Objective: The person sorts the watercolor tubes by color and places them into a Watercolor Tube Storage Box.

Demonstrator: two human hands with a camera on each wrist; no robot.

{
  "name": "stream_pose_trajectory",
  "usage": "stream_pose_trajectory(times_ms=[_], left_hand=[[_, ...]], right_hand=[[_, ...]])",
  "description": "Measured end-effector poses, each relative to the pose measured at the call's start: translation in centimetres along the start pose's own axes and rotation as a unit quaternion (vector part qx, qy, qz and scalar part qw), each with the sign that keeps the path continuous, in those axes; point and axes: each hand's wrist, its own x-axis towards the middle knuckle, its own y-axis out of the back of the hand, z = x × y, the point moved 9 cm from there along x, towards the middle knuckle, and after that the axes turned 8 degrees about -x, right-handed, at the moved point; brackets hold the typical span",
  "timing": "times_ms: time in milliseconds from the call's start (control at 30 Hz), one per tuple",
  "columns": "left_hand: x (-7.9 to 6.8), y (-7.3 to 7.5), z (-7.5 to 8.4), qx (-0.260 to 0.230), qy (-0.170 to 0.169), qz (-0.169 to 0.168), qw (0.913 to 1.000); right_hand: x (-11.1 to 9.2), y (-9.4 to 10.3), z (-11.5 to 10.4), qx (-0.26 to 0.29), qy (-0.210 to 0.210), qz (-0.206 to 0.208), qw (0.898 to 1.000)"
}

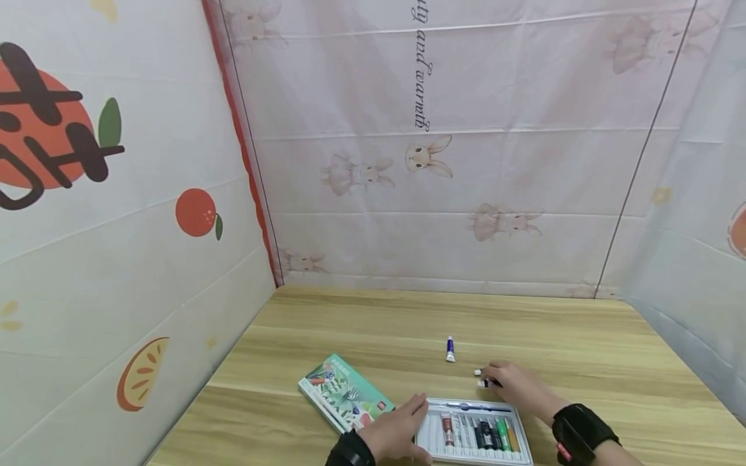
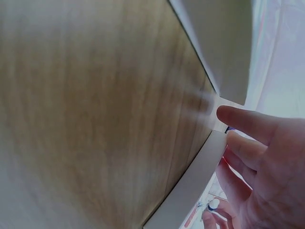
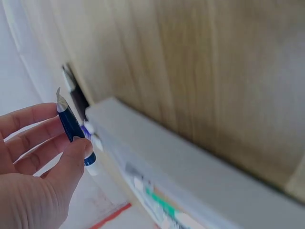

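Over the wood-grain bench (image 1: 361, 317), right hand (image 1: 515, 385) pinches a dark-blue paint tube (image 3: 71, 123) just beyond the paint tray (image 1: 526, 440), while left hand (image 1: 396, 430), fingers apart, sits at the tray's left edge, probably steadying it.

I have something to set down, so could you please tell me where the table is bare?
The table is bare between the green box and back cloth, left of the blue tube, and from the right hand to the right edge. The front middle is crowded with the box, left hand and white tray.
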Motion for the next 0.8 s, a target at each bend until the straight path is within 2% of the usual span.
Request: stream_pose_trajectory(times_ms=[300,533,800], left_hand=[[0.1,0.0,-0.1,-0.003,-0.022,0.007,0.9997],[0.4,-0.2,-0.5,0.000,-0.012,0.000,0.9999],[0.2,0.1,0.0,0.003,-0.026,0.008,0.9996]], right_hand=[[0.8,1.4,-2.9,-0.015,0.047,0.018,0.999],[1.2,2.7,-5.8,0.004,0.105,0.044,0.994],[1.1,2.7,-8.6,0.037,0.134,0.023,0.990]])
